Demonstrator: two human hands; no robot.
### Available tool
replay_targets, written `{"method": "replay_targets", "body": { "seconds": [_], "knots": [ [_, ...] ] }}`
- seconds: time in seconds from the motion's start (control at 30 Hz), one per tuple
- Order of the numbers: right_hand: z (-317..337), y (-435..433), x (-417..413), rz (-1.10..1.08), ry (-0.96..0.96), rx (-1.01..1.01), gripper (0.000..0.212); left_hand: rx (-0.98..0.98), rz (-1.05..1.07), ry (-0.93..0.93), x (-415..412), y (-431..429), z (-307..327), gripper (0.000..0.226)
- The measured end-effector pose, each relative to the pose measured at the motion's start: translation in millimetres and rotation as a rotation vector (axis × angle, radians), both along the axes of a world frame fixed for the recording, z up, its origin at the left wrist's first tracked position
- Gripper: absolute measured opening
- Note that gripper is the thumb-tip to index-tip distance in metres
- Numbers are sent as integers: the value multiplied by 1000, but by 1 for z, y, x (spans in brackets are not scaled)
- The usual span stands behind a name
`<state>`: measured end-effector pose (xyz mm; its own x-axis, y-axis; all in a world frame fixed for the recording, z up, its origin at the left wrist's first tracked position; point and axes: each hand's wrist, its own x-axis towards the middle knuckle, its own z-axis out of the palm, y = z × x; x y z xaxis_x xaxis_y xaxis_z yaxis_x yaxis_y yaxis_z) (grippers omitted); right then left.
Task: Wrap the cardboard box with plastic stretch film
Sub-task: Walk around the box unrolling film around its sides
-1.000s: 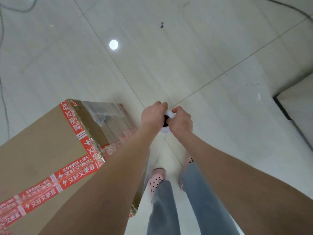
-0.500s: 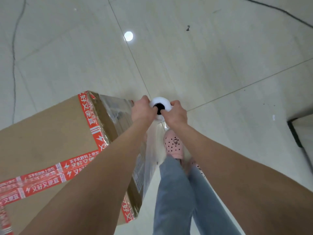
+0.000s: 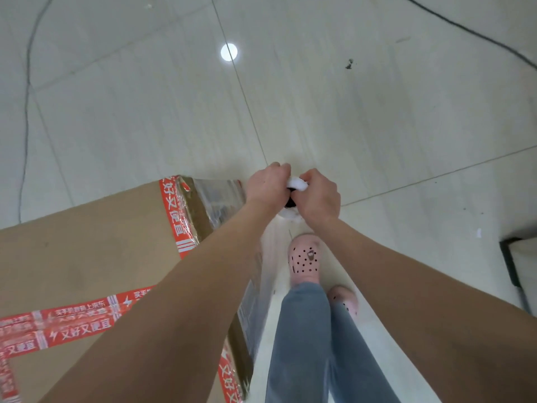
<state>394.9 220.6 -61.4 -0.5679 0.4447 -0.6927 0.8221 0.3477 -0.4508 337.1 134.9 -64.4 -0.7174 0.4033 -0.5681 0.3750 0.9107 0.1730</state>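
Note:
A large brown cardboard box [image 3: 87, 251] with red printed tape stands on the floor at the lower left. Clear stretch film [image 3: 220, 199] covers its near sides and runs down its right face. The white roll of film [image 3: 296, 184] stands upright just past the box's far right corner, its dark core showing between my hands. My left hand [image 3: 267, 184] grips the roll's top from the left. My right hand [image 3: 318, 196] grips it from the right. Most of the roll is hidden under my hands.
Pale tiled floor [image 3: 377, 126] spreads all around. My feet in pink clogs [image 3: 305, 260] stand right of the box. A dark cable [image 3: 26, 112] trails along the far left, another at the top right. A dark-edged step [image 3: 511, 257] sits at the right.
My hands and the roll have moved on along the box's right side toward its far corner. My fingers now cover more of the roll's top. My feet have stepped forward.

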Motion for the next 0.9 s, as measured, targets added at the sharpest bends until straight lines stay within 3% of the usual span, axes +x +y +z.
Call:
{"method": "replay_targets", "body": {
  "seconds": [0.23,0.37,0.5,0.67,0.9],
  "knots": [
    [2,-5,-43,52,101,-27,25,33,352,-43,-28,-17,-4,14],
    [-1,-10,-52,35,-27,-137,38,29,514,-62,-41,-32,-4,19],
    [-3,-17,-59,-53,-114,-230,33,-56,420,-128,-48,-35,-1,22],
    [-4,-20,-65,-76,-124,-225,31,-45,116,-129,-61,-26,1,35],
    [-5,-13,-70,-24,-107,-193,37,-83,-38,-86,-77,-15,-6,20]
  ]
}}
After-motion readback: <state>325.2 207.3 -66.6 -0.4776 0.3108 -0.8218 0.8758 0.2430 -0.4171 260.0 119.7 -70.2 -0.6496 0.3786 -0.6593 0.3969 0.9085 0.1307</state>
